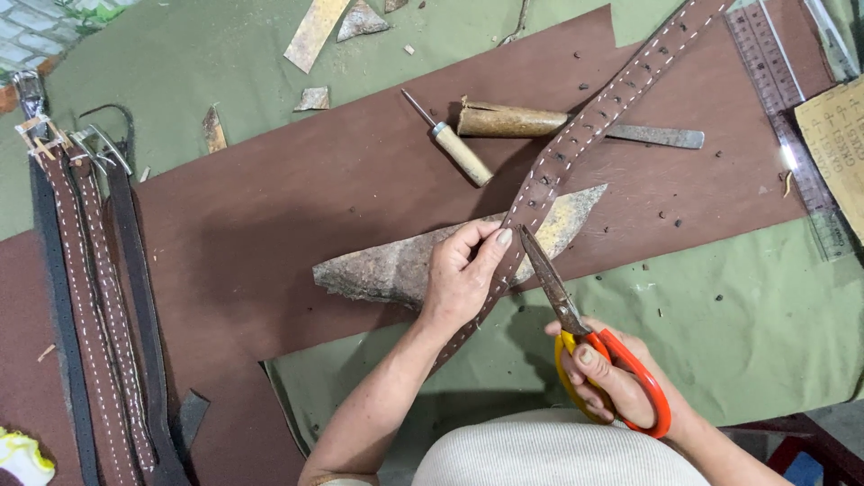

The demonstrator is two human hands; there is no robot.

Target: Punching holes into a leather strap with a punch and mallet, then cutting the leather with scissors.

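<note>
My left hand (pixel 461 277) pinches a long brown leather belt (pixel 589 117) with white stitching and punched holes, which runs diagonally up to the top right. My right hand (pixel 621 378) grips a pair of scissors (pixel 580 328) with orange and yellow handles. The dark blades point up-left, their tip touching the belt's edge right beside my left thumb. Under my left hand lies a rough, pointed wedge of stone or wood (pixel 405 261).
A brown leather sheet (pixel 297 207) covers an olive cloth (pixel 756 315). An awl with a wooden handle (pixel 454 144) and a wooden-handled blade (pixel 558 126) lie above. Several finished belts (pixel 90 306) lie at the left. A clear ruler (pixel 787 108) and cardboard (pixel 837 135) are at the right.
</note>
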